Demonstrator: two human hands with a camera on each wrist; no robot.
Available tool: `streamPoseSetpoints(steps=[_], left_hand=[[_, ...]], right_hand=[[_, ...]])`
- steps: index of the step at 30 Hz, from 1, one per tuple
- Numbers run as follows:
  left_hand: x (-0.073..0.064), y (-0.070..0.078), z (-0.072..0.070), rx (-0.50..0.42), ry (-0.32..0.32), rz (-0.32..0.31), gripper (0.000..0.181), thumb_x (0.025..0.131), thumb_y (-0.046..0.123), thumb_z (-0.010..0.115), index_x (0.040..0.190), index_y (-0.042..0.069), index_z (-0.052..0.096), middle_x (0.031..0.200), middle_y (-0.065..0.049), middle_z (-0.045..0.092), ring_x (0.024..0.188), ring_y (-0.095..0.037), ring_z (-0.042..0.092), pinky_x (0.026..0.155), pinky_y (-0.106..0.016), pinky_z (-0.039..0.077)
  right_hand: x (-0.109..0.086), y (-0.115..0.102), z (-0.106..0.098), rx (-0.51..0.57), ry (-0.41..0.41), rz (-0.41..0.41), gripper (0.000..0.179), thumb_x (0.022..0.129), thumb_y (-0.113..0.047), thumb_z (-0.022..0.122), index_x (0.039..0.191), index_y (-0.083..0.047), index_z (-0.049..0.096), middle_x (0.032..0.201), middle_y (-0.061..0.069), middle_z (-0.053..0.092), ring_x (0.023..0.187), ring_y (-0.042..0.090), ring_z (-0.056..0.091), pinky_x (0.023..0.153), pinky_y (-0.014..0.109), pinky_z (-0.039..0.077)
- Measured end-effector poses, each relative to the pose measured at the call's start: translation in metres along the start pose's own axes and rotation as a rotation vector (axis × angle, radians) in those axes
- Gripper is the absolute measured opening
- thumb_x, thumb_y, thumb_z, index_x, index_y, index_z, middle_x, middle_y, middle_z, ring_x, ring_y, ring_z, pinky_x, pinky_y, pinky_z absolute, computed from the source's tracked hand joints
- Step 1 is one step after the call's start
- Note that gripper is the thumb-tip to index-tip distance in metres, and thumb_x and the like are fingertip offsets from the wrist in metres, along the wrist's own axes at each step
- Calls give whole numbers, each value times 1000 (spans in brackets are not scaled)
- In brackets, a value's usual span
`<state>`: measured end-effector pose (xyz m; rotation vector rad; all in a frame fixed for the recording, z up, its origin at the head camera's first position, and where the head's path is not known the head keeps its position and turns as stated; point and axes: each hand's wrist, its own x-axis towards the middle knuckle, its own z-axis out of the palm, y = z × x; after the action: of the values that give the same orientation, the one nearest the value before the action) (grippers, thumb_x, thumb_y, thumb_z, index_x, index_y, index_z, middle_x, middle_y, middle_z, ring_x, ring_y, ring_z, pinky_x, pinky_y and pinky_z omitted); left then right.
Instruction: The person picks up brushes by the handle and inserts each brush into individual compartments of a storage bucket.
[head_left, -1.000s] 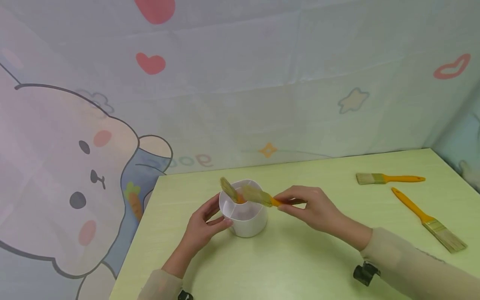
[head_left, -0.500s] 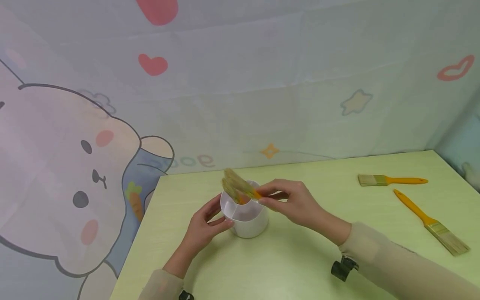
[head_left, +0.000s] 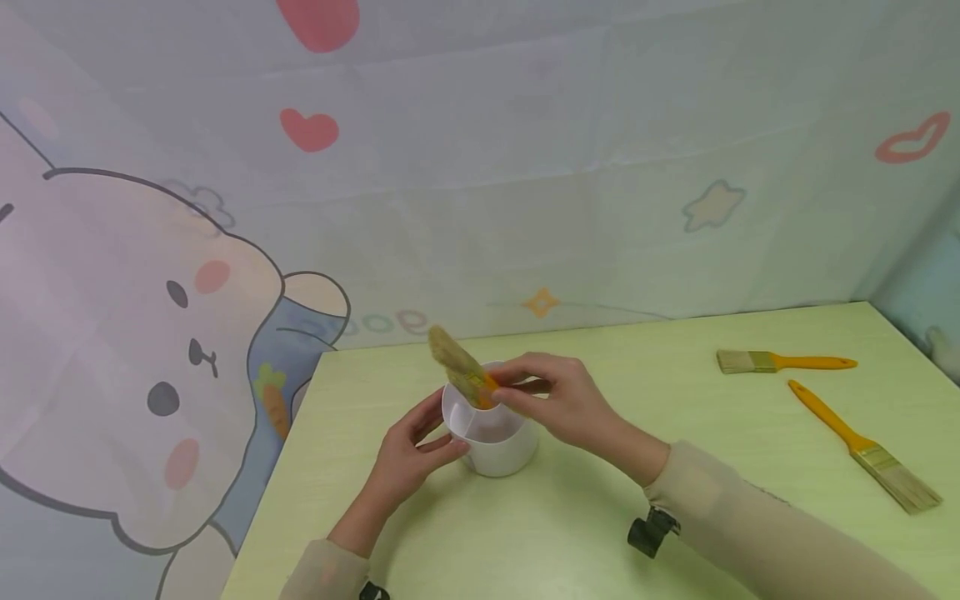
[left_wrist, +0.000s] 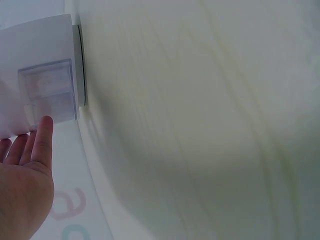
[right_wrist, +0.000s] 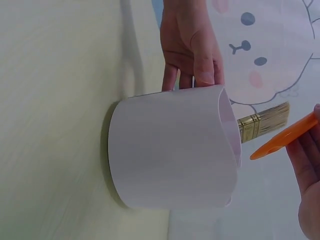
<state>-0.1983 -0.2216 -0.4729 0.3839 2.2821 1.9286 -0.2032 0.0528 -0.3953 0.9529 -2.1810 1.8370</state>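
A white round pen holder [head_left: 501, 458] with inner dividers stands on the table; a clear panel [left_wrist: 47, 92] shows low on its side in the left wrist view. My left hand [head_left: 411, 457] holds it from the left, thumb at the near rim and fingers on the far side. One paintbrush [right_wrist: 260, 125] stands in it, bristles up. Above the opening my right hand [head_left: 553, 398] pinches another paintbrush [head_left: 448, 350] by its orange handle [right_wrist: 282, 141]. That brush is tilted, bristles up to the left, its handle tip outside the rim in the right wrist view.
Two more orange-handled paintbrushes lie on the right of the table: one [head_left: 783, 361] sideways farther back, the other [head_left: 862, 446] slanting nearer me. The pale yellow-green table [head_left: 570, 533] ends at a printed cloth backdrop [head_left: 480, 208].
My right hand has moved left with its paintbrush over the pen holder, and the brush has turned more upright, bristles rising. The left hand keeps its hold.
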Motion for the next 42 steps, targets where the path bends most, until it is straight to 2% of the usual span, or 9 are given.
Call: streamPoseSetpoints(steps=[8,12,19,26,31,38,42], left_hand=[[0,-1,0,2,6,9,80,91,4,86,161,16,49,159,-9,55,148,-32,51,106,-34,58],[0,-3,0,10,12,21,80,91,3,86,161,13,49,160,-12,54,148,-34,50,105,-35,59],[0,-3,0,36,14,10,80,91,6,86,161,13,48,162,-14,51,149,-38,49,105,-36,58],[0,-3,0,39,14,-8,81,91,7,86,162,15,47,163,-11,50,150,-35,48,106,-36,58],[0,-3,1,43,21,2,79,91,6,87,160,14,50,163,-9,50,151,-33,48,107,-38,57],[0,-4,1,58,33,13,70,90,8,87,153,13,57,160,-9,53,150,-34,49,106,-37,58],[0,-5,1,61,43,21,64,90,7,87,148,11,62,157,-8,56,148,-34,51,106,-37,59]], right_hand=[[2,7,11,-17,15,18,27,94,-2,81,121,-4,79,116,7,80,103,20,77,89,35,67],[-1,9,14,-33,14,22,28,94,-2,82,121,-6,80,116,6,80,103,20,77,89,33,67],[-7,15,17,-82,32,-22,28,91,0,83,119,-2,80,112,9,80,101,24,79,87,31,67],[-12,23,21,-107,51,-57,30,90,2,84,119,-1,79,110,11,79,98,26,79,86,28,67],[-16,27,25,-126,68,-103,31,88,6,84,119,0,78,111,12,79,97,28,79,83,29,67],[-22,36,29,-272,75,-180,30,87,5,85,115,-2,79,109,10,80,89,22,77,77,30,68],[-24,40,31,-371,80,-260,29,85,1,88,112,-3,80,103,6,79,82,17,72,71,30,67]])
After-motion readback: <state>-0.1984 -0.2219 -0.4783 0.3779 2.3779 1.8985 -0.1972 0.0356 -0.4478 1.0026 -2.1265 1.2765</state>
